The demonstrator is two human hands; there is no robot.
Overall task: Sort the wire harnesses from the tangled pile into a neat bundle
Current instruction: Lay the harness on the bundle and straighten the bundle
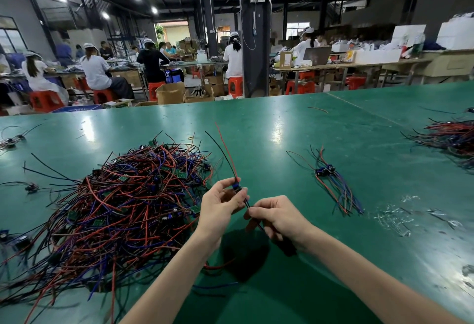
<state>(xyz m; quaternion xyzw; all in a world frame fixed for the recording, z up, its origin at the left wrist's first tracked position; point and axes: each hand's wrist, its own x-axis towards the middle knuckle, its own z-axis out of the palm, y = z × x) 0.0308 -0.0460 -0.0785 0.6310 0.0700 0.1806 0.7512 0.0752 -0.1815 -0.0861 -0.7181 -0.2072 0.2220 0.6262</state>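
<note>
A large tangled pile (123, 203) of red, black and blue wire harnesses with small green boards covers the left of the green table (282, 131). My left hand (220, 208) pinches the blue connector of one wire harness (237, 185), whose red and black wires rise up and away from it. My right hand (277, 217) pinches that harness's lower wires just below the left hand. A small neat bundle (327, 172) of harnesses lies to the right, apart from both hands.
Another heap of wires (451, 139) lies at the far right edge. Stray harnesses (32, 187) sit at the left. Clear plastic scraps (400, 221) lie right of my right arm. Beyond the table's far edge, people work at benches on red stools.
</note>
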